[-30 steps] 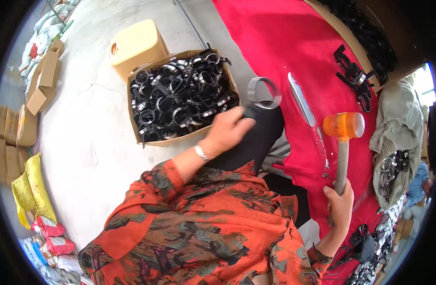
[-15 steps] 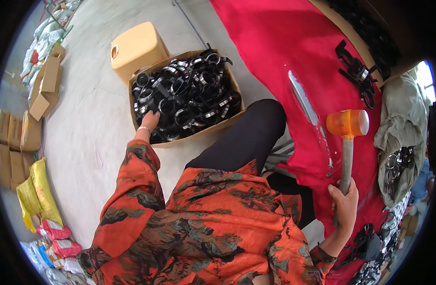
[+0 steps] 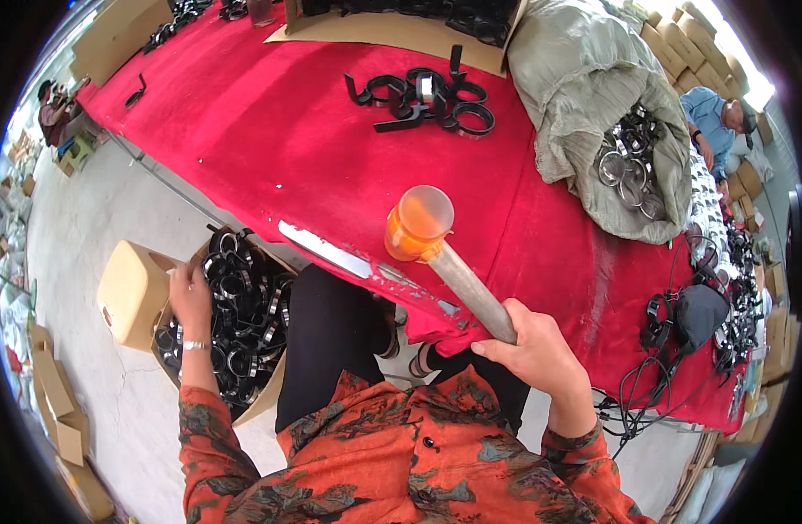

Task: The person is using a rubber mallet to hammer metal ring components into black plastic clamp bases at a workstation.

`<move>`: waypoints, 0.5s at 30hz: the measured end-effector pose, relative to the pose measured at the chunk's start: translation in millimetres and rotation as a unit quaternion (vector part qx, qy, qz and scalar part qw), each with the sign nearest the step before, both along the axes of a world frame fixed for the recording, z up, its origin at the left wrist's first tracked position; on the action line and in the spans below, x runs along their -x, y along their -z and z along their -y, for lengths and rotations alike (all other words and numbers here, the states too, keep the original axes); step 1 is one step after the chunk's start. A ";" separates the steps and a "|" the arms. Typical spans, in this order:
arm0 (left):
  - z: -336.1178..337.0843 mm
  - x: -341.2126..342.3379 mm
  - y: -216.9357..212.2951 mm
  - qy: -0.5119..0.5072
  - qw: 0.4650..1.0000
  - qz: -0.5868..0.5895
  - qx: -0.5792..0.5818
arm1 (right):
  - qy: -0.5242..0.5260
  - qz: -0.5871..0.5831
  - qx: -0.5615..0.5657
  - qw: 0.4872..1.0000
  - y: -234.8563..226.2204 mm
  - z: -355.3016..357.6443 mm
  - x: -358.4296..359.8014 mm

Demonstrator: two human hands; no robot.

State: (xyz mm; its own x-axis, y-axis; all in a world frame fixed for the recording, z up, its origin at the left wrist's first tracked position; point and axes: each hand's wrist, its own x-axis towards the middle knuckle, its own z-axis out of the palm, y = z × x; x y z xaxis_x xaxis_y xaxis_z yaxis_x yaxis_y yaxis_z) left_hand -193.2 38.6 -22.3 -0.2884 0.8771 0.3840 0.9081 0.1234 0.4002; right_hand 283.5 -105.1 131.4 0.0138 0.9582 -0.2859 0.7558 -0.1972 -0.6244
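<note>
Orange-red patterned shirt (image 3: 375, 437), black trousers (image 3: 326, 336), silver wristband (image 3: 196, 346)

Counter cloth (image 3: 331, 175): saturated red, marred by a whitish strip (image 3: 325, 250). Mallet (image 3: 451, 271): orange head (image 3: 408, 236), milky white striking face (image 3: 429, 210), grey-brown handle (image 3: 478, 295). Rings (image 3: 244, 314): black, with silver bands. Carton (image 3: 265, 399): plain tan. Plastic container (image 3: 130, 293): pale yellow. Sack (image 3: 575, 96): dull grey-green. Shirt (image 3: 357, 445): orange-red, patterned in dark green and black. Trousers (image 3: 331, 327): plain black. Bracelet (image 3: 196, 346): silver. Floor (image 3: 130, 389): light grey.

Red-covered table (image 3: 305, 157) with black rings (image 3: 416, 98), grey sack (image 3: 584, 109)
</note>
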 end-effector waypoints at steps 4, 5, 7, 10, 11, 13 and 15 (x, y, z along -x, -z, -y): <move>-75.0 -188.3 -112.2 0.373 0.896 0.056 -0.236 | 0.024 -0.035 0.038 0.998 1.7 -0.1 -8.2; -86.0 -227.9 -127.7 0.418 0.884 0.052 -0.201 | 0.028 -0.036 0.037 0.998 1.8 -0.1 -10.0; -119.8 -275.6 -126.3 0.466 0.865 -0.027 -0.185 | 0.010 -0.044 0.026 0.999 -1.3 0.2 -5.8; -155.1 -323.1 -111.3 0.426 0.886 -0.141 -0.118 | 0.006 -0.058 0.010 0.998 -1.9 1.7 -3.8; -159.9 -329.9 -110.7 0.369 0.906 -0.197 -0.063 | 0.007 -0.057 0.015 0.998 -0.7 2.6 -3.4; -169.1 -327.7 -111.9 0.363 0.907 -0.210 -0.033 | 0.005 -0.059 0.014 0.998 -4.9 0.7 -2.6; -174.6 -327.7 -112.8 0.365 0.913 -0.184 0.000 | 0.010 -0.061 0.020 0.998 -3.1 2.1 -5.5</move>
State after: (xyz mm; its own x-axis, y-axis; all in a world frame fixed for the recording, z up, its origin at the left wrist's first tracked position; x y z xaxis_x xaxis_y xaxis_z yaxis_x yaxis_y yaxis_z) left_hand 134.5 213.2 90.5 0.5213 0.7837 0.3376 0.8214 -0.5681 0.0506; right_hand 289.0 -107.2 134.6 -0.0049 0.9462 -0.3237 0.6698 -0.2372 -0.7037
